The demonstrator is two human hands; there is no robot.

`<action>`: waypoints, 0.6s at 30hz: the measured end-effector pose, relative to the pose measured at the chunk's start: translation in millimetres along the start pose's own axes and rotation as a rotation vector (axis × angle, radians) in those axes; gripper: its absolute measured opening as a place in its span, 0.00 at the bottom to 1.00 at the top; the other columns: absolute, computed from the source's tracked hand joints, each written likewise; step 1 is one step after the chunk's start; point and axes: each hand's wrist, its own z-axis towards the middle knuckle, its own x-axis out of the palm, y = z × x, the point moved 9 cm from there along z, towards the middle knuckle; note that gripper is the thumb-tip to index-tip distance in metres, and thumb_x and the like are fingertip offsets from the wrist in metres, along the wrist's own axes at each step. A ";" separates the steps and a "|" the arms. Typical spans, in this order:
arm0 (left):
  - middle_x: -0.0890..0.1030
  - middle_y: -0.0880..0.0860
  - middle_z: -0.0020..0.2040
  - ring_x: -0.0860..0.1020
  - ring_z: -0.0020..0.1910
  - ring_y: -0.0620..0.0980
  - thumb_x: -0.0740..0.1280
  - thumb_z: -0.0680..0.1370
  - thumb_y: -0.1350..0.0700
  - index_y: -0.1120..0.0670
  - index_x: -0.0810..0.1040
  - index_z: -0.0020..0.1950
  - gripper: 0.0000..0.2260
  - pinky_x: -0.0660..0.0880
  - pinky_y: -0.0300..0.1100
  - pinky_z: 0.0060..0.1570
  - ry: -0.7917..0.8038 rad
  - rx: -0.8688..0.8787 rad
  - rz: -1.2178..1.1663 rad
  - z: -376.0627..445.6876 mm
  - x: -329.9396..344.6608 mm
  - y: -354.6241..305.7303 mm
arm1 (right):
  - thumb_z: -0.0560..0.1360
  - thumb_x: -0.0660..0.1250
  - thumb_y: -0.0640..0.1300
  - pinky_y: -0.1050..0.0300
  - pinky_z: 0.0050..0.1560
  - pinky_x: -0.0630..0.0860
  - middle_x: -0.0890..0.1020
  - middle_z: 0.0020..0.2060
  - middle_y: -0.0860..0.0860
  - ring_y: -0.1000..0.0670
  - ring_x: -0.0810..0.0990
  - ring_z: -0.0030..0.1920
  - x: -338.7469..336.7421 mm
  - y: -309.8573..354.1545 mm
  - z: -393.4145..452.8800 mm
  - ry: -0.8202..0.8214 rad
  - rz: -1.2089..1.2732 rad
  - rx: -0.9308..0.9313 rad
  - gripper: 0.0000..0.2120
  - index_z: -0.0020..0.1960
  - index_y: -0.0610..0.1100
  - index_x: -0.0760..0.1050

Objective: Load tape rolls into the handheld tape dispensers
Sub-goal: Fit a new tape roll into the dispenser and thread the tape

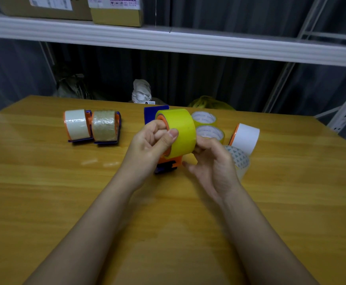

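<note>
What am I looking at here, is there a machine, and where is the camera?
No machine: these are a person's bare hands, filmed by a camera worn on the head, looking down at a wooden table. The left hand and right hand hold a yellow tape roll on an orange and blue dispenser. Two loaded dispensers lie at the left. Spare rolls sit at the right, with a white roll beside them.
</note>
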 end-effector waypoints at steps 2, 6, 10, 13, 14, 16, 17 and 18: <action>0.72 0.43 0.27 0.69 0.32 0.46 0.65 0.76 0.53 0.61 0.71 0.46 0.11 0.69 0.41 0.34 0.011 -0.005 0.011 -0.9 3.4 -0.8 | 0.67 0.64 0.47 0.52 0.52 0.70 0.79 0.42 0.50 0.56 0.78 0.44 -5.6 -2.0 0.4 -0.066 -0.024 0.005 0.08 0.44 0.46 0.77; 0.73 0.41 0.26 0.70 0.29 0.37 0.63 0.76 0.56 0.56 0.70 0.44 0.05 0.67 0.30 0.30 0.029 -0.007 0.007 -2.0 10.0 -2.1 | 0.67 0.64 0.46 0.51 0.51 0.69 0.78 0.40 0.51 0.56 0.77 0.42 -9.3 -4.6 1.2 -0.100 -0.040 0.001 0.06 0.43 0.48 0.75; 0.72 0.42 0.27 0.68 0.31 0.45 0.64 0.77 0.55 0.59 0.70 0.45 0.08 0.66 0.34 0.30 0.006 0.011 0.008 -1.8 6.3 0.0 | 0.67 0.63 0.44 0.51 0.50 0.70 0.76 0.38 0.51 0.55 0.75 0.43 -8.0 -5.6 2.9 -0.080 -0.001 -0.003 0.05 0.43 0.46 0.73; 0.75 0.42 0.28 0.71 0.31 0.40 0.63 0.76 0.55 0.59 0.71 0.46 0.07 0.69 0.32 0.32 0.016 0.010 0.016 -2.2 8.4 -0.3 | 0.67 0.62 0.43 0.51 0.50 0.71 0.77 0.41 0.49 0.54 0.75 0.46 -8.5 -6.8 4.0 -0.064 0.003 -0.003 0.06 0.44 0.45 0.74; 0.76 0.42 0.28 0.72 0.31 0.38 0.63 0.77 0.56 0.58 0.71 0.46 0.06 0.69 0.31 0.32 0.021 0.005 0.021 -2.2 8.9 0.0 | 0.66 0.62 0.41 0.53 0.49 0.72 0.77 0.40 0.49 0.54 0.76 0.45 -7.5 -6.2 3.3 -0.057 -0.027 -0.008 0.07 0.43 0.45 0.75; 0.74 0.43 0.29 0.71 0.32 0.42 0.65 0.77 0.56 0.59 0.71 0.47 0.06 0.68 0.34 0.33 0.011 -0.001 0.016 -2.1 8.0 0.5 | 0.62 0.60 0.37 0.57 0.44 0.72 0.79 0.37 0.49 0.54 0.77 0.41 -6.2 -3.0 2.5 -0.047 -0.105 -0.041 0.11 0.39 0.45 0.79; 0.73 0.45 0.30 0.70 0.33 0.46 0.64 0.76 0.55 0.61 0.71 0.47 0.08 0.68 0.38 0.33 -0.002 -0.001 0.016 -1.7 6.2 1.3 | 0.61 0.59 0.36 0.59 0.42 0.72 0.79 0.36 0.49 0.55 0.77 0.39 -5.7 -0.1 1.6 -0.046 -0.132 -0.061 0.13 0.39 0.45 0.79; 0.72 0.49 0.31 0.69 0.35 0.51 0.63 0.76 0.54 0.63 0.71 0.48 0.11 0.68 0.42 0.34 -0.014 -0.001 0.014 -1.5 5.5 1.8 | 0.61 0.59 0.36 0.61 0.41 0.73 0.79 0.35 0.50 0.56 0.77 0.38 -6.1 3.9 0.6 -0.054 -0.165 -0.087 0.14 0.39 0.45 0.80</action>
